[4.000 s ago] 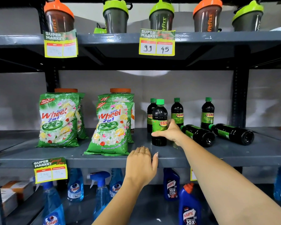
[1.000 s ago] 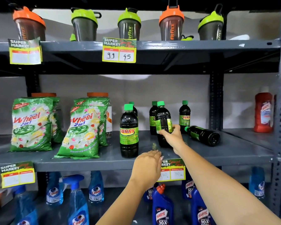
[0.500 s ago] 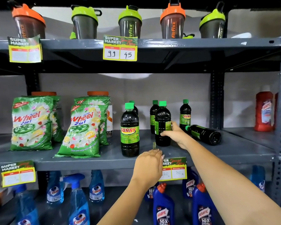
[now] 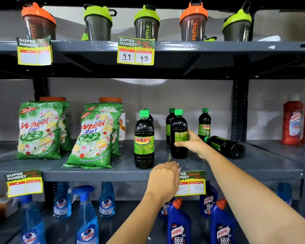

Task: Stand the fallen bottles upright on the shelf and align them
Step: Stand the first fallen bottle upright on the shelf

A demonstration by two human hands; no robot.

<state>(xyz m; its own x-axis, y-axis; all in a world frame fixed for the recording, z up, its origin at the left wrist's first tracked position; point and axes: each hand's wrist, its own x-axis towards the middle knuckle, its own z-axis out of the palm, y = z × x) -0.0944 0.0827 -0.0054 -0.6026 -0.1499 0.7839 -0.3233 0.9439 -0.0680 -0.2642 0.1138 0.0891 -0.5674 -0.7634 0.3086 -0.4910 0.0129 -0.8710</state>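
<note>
Head view: the right hand (image 4: 192, 143) wraps its fingers around an upright dark bottle (image 4: 178, 136) with a green cap, standing mid-shelf (image 4: 95, 170). Just beside it to the right, a fallen bottle (image 4: 224, 146) lies base outward. The left hand (image 4: 164, 178) rests loosely open on the shelf's front edge, gripping nothing. Bare shelf stretches rightward.

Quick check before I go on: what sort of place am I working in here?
Most likely a supermarket aisle or a mock-up of one. Grey metal shelving carries "Super Market" price tags, with rows of detergent packs and Sunny bottles.
</note>
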